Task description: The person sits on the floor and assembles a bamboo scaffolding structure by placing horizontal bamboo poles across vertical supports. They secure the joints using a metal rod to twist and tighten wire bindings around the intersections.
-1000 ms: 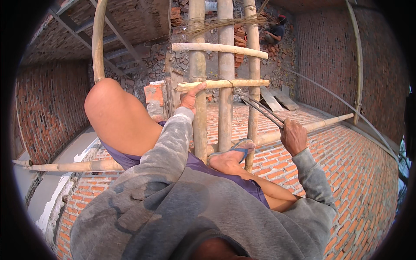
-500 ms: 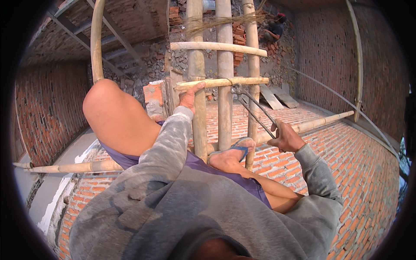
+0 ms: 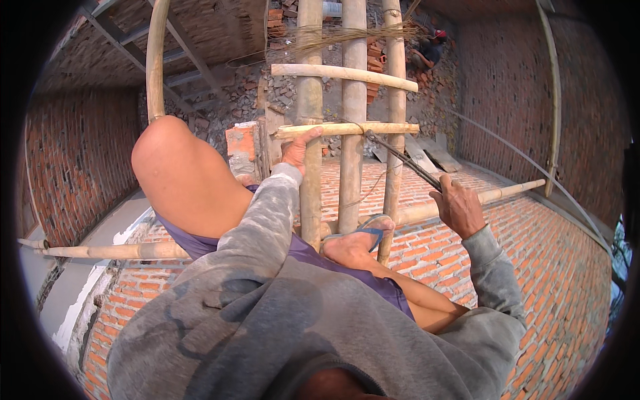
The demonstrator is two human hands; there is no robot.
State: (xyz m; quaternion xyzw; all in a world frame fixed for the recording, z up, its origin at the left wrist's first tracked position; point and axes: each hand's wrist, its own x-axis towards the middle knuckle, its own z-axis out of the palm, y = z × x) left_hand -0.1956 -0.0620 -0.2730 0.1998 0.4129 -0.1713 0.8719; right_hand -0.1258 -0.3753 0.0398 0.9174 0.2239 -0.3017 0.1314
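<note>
- Pale, slender bamboo crosspiece [image 3: 390, 127] lies nearly level, upper centre of the frame.
- Thin dark wire [image 3: 363, 127] bands it.
- Dark metal long-handled pincers [image 3: 403, 159] slant down rightward, handles close together, head at the crosspiece's lower edge.

Right of centre, the right hand [image 3: 461, 207] hides the handle ends of the pincers [image 3: 405, 159], whose tip is too small to read. Most fingers of the left hand [image 3: 294, 155], at the lower crosspiece [image 3: 393, 128], are hidden. The top edge cuts off three bamboo poles [image 3: 353, 100]; upper right, a person [image 3: 429, 55] is dim.
</note>
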